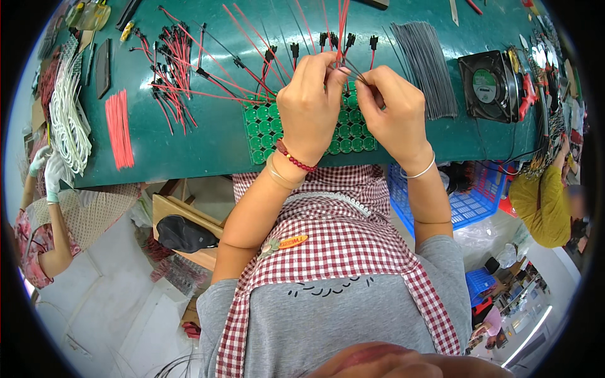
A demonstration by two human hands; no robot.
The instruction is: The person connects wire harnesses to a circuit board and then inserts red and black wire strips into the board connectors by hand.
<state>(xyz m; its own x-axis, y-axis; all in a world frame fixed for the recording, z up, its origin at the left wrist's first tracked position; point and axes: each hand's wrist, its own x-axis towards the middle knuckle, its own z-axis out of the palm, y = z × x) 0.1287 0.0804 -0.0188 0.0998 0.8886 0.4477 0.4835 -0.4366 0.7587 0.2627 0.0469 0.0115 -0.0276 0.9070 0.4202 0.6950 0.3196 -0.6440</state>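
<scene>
Both hands are over a panel of round green circuit boards (259, 135) at the table's near edge. My left hand (309, 107) is closed in a pinch, with red wires (342, 28) rising from its fingertips. Just beside it, my right hand (396, 107) pinches thin black wires (358, 74) that run toward the left fingertips. Black plug connectors (295, 50) with red and black leads stand up behind the hands along the panel. Several loose red wires (214, 92) fan out to the left. The exact contact between wires and boards is hidden by my fingers.
A bundle of cut black wires (428, 69) lies right of my hands, then a black fan (488, 86). To the left are connector leads (176, 57), short red wires (120, 130) and white cables (68, 120). A blue crate (466, 205) stands below. Gloved co-worker's hands (53, 173) work at left.
</scene>
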